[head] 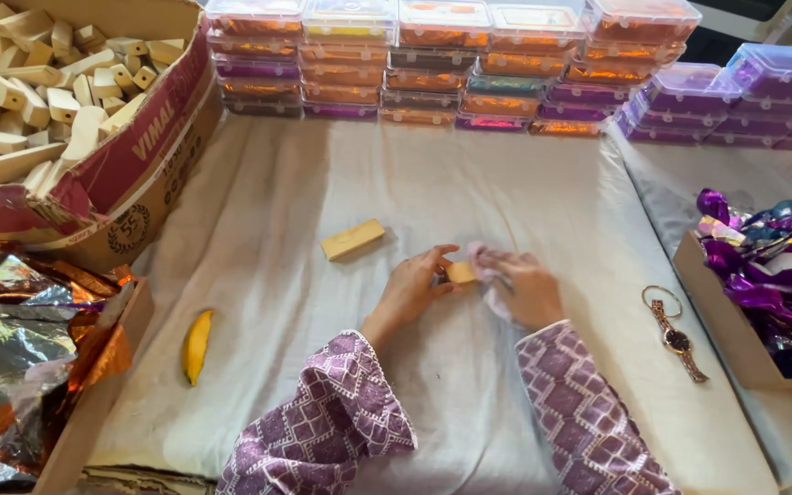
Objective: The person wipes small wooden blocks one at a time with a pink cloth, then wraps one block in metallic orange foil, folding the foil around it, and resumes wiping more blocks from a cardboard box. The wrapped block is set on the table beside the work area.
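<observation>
My left hand [412, 286] pinches a small pale wooden block [461, 272] at the middle of the white cloth-covered table [543, 192]. My right hand [526, 288] holds a thin pinkish-white sheet [488, 268] against the block's right side. A second, longer wooden block [353, 239] lies loose on the cloth, up and to the left of my hands. Both my sleeves are purple with a white pattern.
A cardboard box of several wooden blocks [38, 82] stands at the far left. Boxes of shiny foil wrappers sit at the left [20, 339] and the right [772, 275]. Stacked clear lidded containers [451, 64] line the back. A wristwatch [676, 335] and a yellow banana-shaped piece [196, 345] lie on the cloth.
</observation>
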